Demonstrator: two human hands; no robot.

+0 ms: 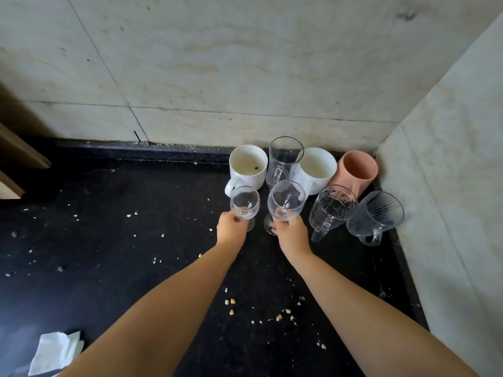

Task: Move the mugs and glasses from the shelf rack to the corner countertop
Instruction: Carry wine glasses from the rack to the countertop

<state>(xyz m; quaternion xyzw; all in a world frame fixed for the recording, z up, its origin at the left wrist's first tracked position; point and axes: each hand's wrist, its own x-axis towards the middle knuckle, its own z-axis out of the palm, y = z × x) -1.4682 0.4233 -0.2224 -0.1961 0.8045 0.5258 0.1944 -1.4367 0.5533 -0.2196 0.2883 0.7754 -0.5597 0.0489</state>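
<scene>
Both arms are stretched out over the black countertop (114, 213), reaching toward the corner where the pale stone walls meet. The left hand (231, 229) has its fingers closed around the lower bowl and stem of a small wine glass (245, 204), held upright, its foot just showing at the counter behind the knuckles (whether it is touching down I cannot tell). The right hand (291, 235) grips a larger wine glass (286, 200) the same way, fingers wrapped at the base of the bowl, the foot peeking out to the left of the hand.

Behind them, a row sits against the back wall: a white mug (248, 167) with dark specks inside, a tall clear glass mug (284, 159), a second white mug (317, 168), and a pink mug (356, 170) tucked right into the corner. In front of the pink one stand a patterned glass mug (332, 208) and, beside it by the right wall, another glass mug (375, 216).

Crumbs (231, 302) are scattered across the counter, and a crumpled white tissue (54, 352) lies at the near left.
</scene>
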